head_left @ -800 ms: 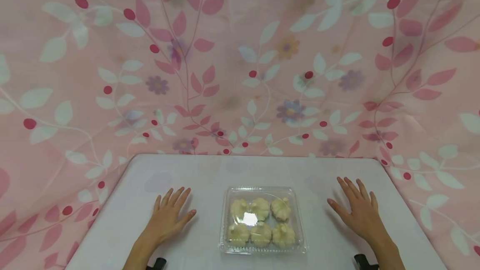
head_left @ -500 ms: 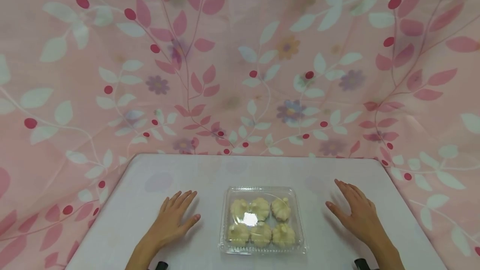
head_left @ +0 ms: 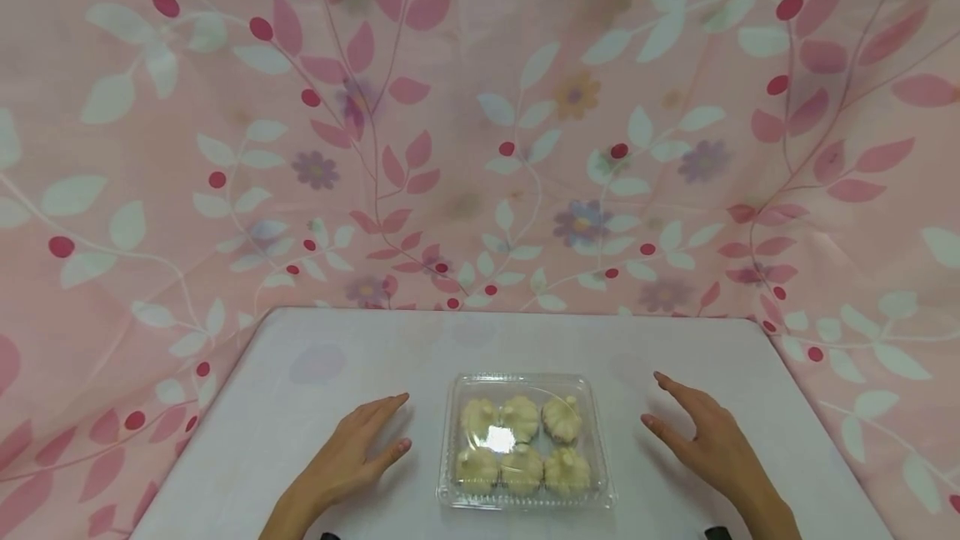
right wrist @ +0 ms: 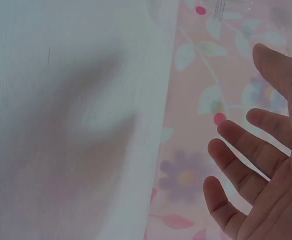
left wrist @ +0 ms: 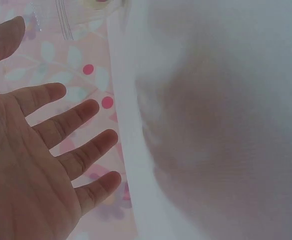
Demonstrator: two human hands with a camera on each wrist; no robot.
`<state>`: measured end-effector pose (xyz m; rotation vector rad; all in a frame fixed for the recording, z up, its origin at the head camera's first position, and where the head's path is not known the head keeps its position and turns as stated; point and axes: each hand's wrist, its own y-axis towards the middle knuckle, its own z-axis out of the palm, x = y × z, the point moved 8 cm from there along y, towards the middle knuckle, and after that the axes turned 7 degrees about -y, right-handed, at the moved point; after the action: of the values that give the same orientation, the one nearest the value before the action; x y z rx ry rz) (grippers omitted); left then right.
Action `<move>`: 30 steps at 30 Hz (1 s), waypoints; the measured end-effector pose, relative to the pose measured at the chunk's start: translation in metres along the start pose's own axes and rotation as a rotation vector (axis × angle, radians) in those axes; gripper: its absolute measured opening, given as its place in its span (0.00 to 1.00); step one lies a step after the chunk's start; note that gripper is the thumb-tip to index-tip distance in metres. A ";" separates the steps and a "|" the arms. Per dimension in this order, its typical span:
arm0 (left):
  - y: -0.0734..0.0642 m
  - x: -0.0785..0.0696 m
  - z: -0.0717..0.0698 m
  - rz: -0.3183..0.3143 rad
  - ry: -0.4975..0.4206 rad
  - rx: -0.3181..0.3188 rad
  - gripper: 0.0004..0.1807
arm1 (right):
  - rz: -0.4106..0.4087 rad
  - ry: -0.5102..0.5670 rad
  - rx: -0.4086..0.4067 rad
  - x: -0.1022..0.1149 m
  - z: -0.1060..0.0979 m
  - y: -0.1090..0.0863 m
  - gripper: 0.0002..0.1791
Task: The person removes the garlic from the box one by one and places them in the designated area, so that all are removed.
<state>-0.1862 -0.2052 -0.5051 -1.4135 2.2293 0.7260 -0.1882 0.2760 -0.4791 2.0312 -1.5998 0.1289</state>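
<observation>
– What is found around, going left to right?
– The far side and both flanks are hung with pink floral cloth, by which the white table is closely bordered. At the near left, beside the wrist, a black piece is cut off by the view's edge. In the middle of the near half, a clear box is set flat on the table.
– And what stands in the way?
– The six pale bulbs, laid in two rows of three, are covered by the clear lid. Some at the left and middle are partly hidden by a glare. At the near right, another black piece is only partly seen.
– How is the grip?
– Left of the box, the left hand is held near but apart from it, released, with fingers extended and parted. To the right of the box, the right hand is likewise held apart and released, its fingers slightly bent. By both thumbs the box is faced; by each hand a shadow is cast on the table.
</observation>
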 end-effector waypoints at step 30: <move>-0.009 -0.021 0.009 0.037 -0.070 0.071 0.29 | -0.063 0.185 0.000 0.041 0.001 -0.012 0.36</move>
<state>-0.1688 -0.1877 -0.5021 -1.2970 2.2097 0.6910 -0.1659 0.2416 -0.4683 2.0041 -1.4211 0.2843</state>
